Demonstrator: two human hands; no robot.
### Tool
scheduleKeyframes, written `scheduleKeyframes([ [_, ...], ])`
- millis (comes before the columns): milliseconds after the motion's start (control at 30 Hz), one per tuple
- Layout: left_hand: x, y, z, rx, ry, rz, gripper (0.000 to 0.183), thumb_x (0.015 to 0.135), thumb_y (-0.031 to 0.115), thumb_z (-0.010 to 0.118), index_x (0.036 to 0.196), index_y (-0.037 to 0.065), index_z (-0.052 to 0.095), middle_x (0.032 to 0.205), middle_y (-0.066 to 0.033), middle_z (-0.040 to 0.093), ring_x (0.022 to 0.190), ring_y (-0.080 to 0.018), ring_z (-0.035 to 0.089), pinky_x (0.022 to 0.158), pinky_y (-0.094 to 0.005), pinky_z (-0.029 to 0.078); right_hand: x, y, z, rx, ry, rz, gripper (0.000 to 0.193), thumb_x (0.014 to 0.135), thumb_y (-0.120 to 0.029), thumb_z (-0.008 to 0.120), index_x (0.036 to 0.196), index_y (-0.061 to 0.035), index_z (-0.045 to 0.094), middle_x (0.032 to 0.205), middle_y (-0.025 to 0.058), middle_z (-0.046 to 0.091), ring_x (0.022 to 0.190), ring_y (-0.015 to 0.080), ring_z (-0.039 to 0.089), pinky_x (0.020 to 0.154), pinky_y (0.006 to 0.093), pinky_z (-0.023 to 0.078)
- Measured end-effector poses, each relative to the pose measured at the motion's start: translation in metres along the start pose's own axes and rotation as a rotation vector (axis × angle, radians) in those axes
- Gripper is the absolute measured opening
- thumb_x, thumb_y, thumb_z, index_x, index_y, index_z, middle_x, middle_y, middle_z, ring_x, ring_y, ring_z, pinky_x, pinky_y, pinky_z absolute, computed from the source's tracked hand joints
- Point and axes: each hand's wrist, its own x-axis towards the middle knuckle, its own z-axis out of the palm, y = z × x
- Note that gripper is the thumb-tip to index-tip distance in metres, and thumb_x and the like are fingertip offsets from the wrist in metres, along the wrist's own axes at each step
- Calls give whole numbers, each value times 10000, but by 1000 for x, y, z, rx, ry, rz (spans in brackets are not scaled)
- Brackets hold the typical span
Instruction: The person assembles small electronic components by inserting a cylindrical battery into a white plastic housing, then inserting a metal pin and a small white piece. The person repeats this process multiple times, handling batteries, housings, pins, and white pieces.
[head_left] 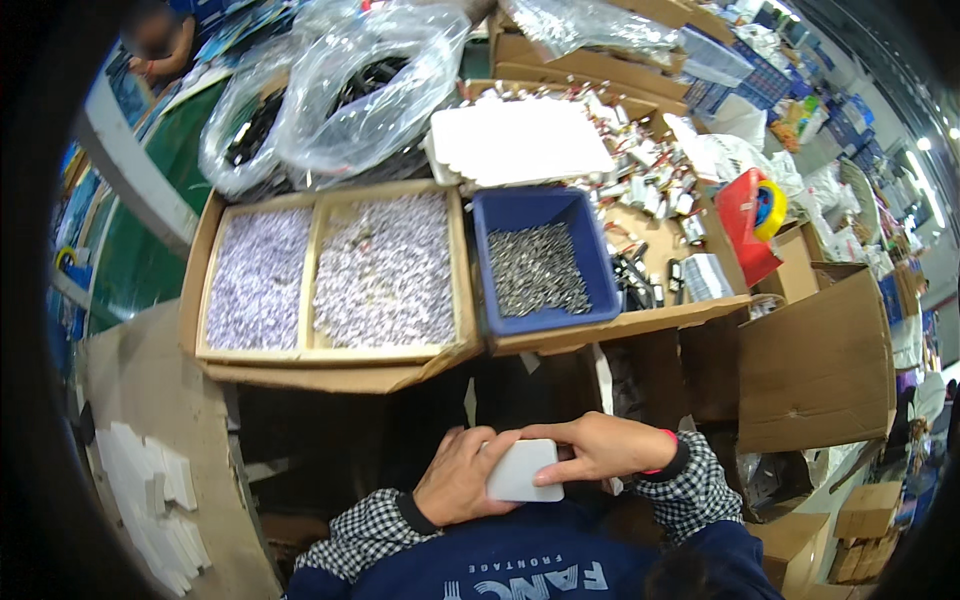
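Room opens between the bare left hand point(450, 485) and the shallow brown cardboard tray point(330, 374) farther off; rightward, a large brown cardboard flap point(815, 360) blocks passage.

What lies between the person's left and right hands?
In the head view, a flat white case lies between the left hand and the right hand, held by both.

A strip light point(925, 188) glows far right; at left, a pale beam point(140, 175) crosses a green surface point(138, 262).
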Motion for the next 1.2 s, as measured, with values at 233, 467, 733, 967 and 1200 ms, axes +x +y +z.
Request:
scheduleKeyframes([
  [233, -6, -23, 16, -416, 21, -110, 861, 596, 296, 874, 1281, 84, 398, 1163, -132, 477, 1109, -283, 489, 958, -395, 407, -61, 28, -99, -232, 988, 92, 211, 901, -128, 587, 1072, -32, 664, 938, 159, 680, 817, 263, 677, 702, 307, 524],
  [467, -7, -38, 18, -859, -78, -277, 1018, 657, 175, 869, 1424, 125, 201, 1310, -104, 374, 1225, -226, 420, 1030, -376, 375, -71, 84, -174, -932, 829, 298, 350, 773, 13, 510, 1040, -130, 687, 1133, 57, 630, 974, 262, 626, 830, 359, 498],
  [733, -8, -41, 21, -1098, -177, -294, 1068, 667, 89, 852, 1468, 142, 148, 1334, -86, 387, 1239, -205, 421, 1019, -389, 404, -85, 77, -176, -750, 821, 218, 283, 791, -33, 597, 1066, -70, 654, 1099, 111, 639, 955, 295, 622, 837, 364, 489],
  [967, -5, -40, 21, -1228, -244, -197, 1061, 655, 51, 847, 1470, 129, 172, 1304, -90, 417, 1211, -200, 450, 991, -371, 443, -100, 70, -178, -733, 967, 167, 140, 786, -101, 675, 918, -55, 678, 857, 92, 655, 868, 272, 625, 778, 339, 492],
  [1200, -3, -33, 20, -1233, -231, -193, 1076, 660, 34, 839, 1482, 140, 152, 1334, -81, 406, 1216, -203, 450, 989, -370, 442, -102, 67, -188, -990, 936, 9, 78, 761, -113, 685, 824, -71, 704, 855, 44, 680, 872, 221, 630, 790, 335, 501],
])
